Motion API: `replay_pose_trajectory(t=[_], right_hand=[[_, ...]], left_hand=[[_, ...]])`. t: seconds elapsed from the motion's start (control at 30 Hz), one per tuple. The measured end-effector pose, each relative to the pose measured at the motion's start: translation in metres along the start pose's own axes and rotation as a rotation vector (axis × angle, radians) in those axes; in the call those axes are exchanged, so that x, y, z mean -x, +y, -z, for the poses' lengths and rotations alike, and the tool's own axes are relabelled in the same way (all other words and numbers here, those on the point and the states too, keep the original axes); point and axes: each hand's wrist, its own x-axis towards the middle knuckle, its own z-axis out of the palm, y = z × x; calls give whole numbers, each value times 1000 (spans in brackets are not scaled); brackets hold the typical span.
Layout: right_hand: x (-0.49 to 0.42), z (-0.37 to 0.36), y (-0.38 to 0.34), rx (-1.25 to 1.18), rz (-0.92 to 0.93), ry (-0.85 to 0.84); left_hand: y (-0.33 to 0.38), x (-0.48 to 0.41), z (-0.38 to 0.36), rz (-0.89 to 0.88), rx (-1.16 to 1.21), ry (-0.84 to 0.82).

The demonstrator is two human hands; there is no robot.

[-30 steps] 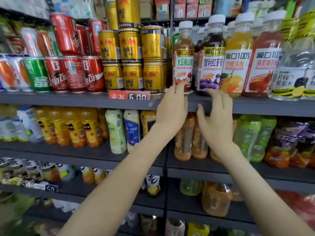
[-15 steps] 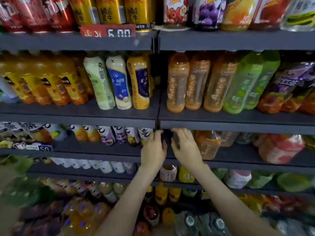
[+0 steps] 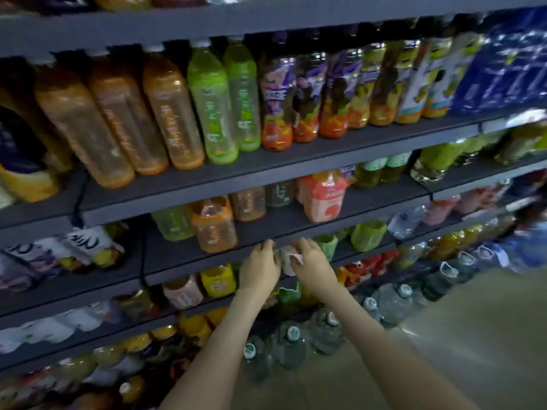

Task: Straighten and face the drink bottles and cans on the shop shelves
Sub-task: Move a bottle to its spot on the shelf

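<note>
A pale bottle (image 3: 285,261) with a whitish label stands right of a yellow bottle (image 3: 218,280), its top hidden under a dark shelf edge (image 3: 183,269), while the right hand (image 3: 310,267) curls round its right side and the left hand (image 3: 260,270) lies against its left, grip blurred.

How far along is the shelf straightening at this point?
Looks done: the orange bottles and green bottles on the upper shelf stand in an even row. In hand: further down, the right hand grips a pale bottle, the left hand at its other side. To do: the middle shelf, where a short orange bottle sits ahead of its neighbours.
</note>
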Motion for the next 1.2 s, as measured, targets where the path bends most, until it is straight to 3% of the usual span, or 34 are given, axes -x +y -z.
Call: replay_pose_trajectory(t=[0.37, 0.63, 0.9, 1.2], right_hand=[[39, 178, 218, 46, -214, 132], [3, 260, 323, -7, -334, 226], [-72, 338, 417, -5, -351, 187], [-130, 383, 478, -78, -370, 132]], left_hand=[[235, -34, -134, -104, -11, -130], [346, -100, -179, -106, -22, -135], [451, -196, -220, 2, 246, -38], [528, -245, -254, -7, 121, -141]])
